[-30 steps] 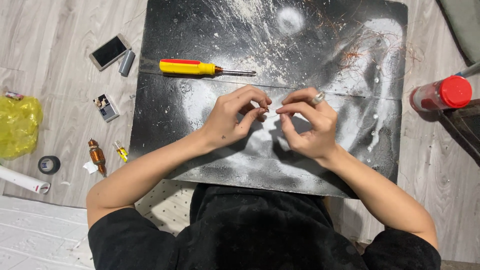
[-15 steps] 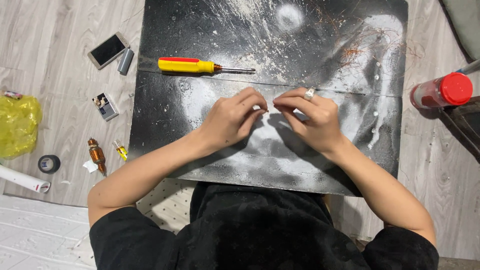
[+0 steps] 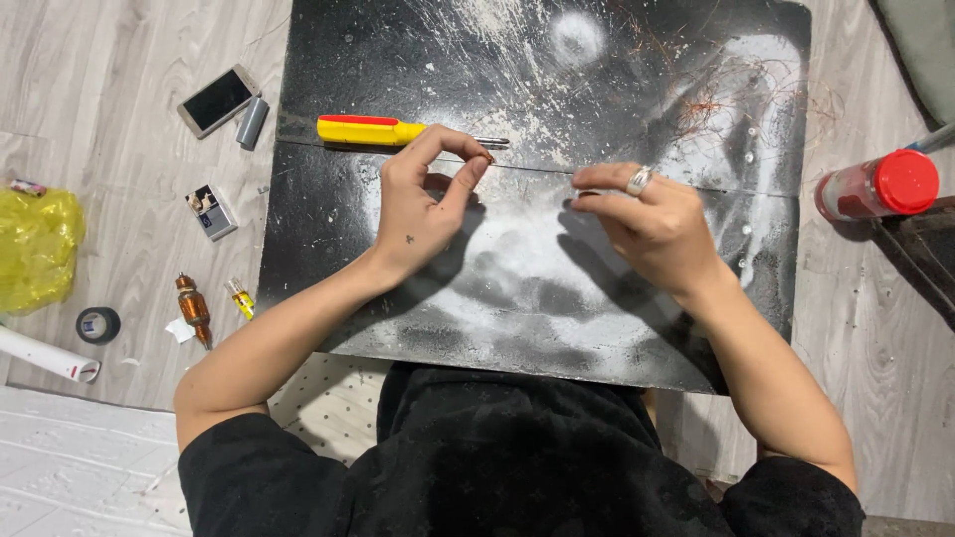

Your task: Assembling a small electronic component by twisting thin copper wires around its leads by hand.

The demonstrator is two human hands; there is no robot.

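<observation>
My left hand hovers over a black board dusted with white powder, thumb and forefinger pinched together just below the shaft of a yellow and red screwdriver. My right hand, with a ring on one finger, is a short way to the right, its fingertips also pinched and pointing left. The gap between the hands shows only the board; anything held is too fine to see. Thin copper wire strands lie scattered on the board's far right.
On the wooden floor to the left lie a phone, a small grey cylinder, a small box, a yellow bag, a tape roll, a copper motor rotor and a white tube. A red-capped can stands at the right.
My hands were touching at the board's middle. They have drawn apart, the left going up and left toward the screwdriver, the right staying further right.
</observation>
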